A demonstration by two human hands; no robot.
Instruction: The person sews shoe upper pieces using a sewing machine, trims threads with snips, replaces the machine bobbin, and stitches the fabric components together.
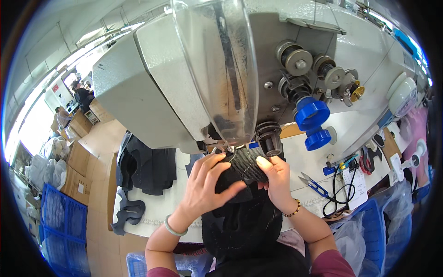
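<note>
black mesh piece (248,165), far edge obscured, right hand (278,181) pinching, fingers mostly hidden

Machine head (123,92): grey paint over what looks like metal, slightly pebbled, soft sheen; shield (210,69): clear plastic, glossy, smeared; tension discs (298,63): bare metal, polished; knobs (313,113): smooth blue plastic, shiny; black piece (249,165): coarse mesh-like cloth, matt; stacked dark pieces (154,168): matt; bangle (170,227): smooth, glossy; slip (354,184): white paper; cartons (78,156): brown cardboard; crates (64,221): blue plastic; bags (352,239): thin crinkled plastic film, shiny

Two hands (205,184) (279,180); one sewing machine (134,87); two blue knobs (312,114) (318,138).
</note>
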